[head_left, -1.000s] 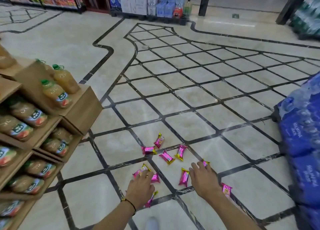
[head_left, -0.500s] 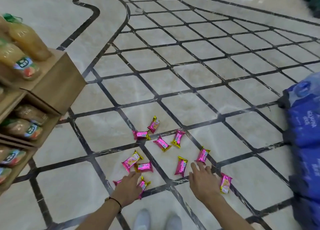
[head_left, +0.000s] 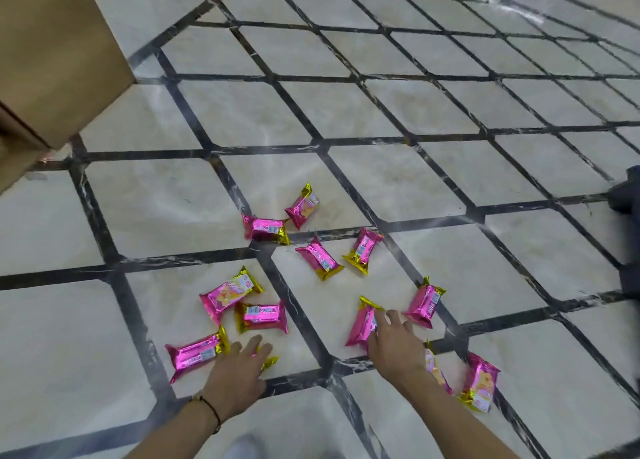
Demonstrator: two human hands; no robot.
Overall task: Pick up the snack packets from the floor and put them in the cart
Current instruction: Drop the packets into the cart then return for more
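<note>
- While both hands hovered low over the floor (head_left: pixel 398 167), neither gripped anything — the left hand (head_left: pixel 239 372) lay flat, fingers (head_left: pixel 256 343) straight, over a mostly hidden packet (head_left: pixel 270 361); the right hand (head_left: pixel 394 349) touched another packet (head_left: pixel 362 327) with loose fingertips (head_left: pixel 381 320).
- The other packets (head_left: pixel 320 257) lay scattered around them; no cart showed.
- Likely best: pinch each by its crimped gold end — the glossy pink foil looked slick, pillowy, crushable.
- Smooth marble would let packets slide, so press down first.

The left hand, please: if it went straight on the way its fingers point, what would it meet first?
Most likely the packet lying crosswise just beyond the left hand and its fingertips, though the hand's height is hard to judge.
</note>
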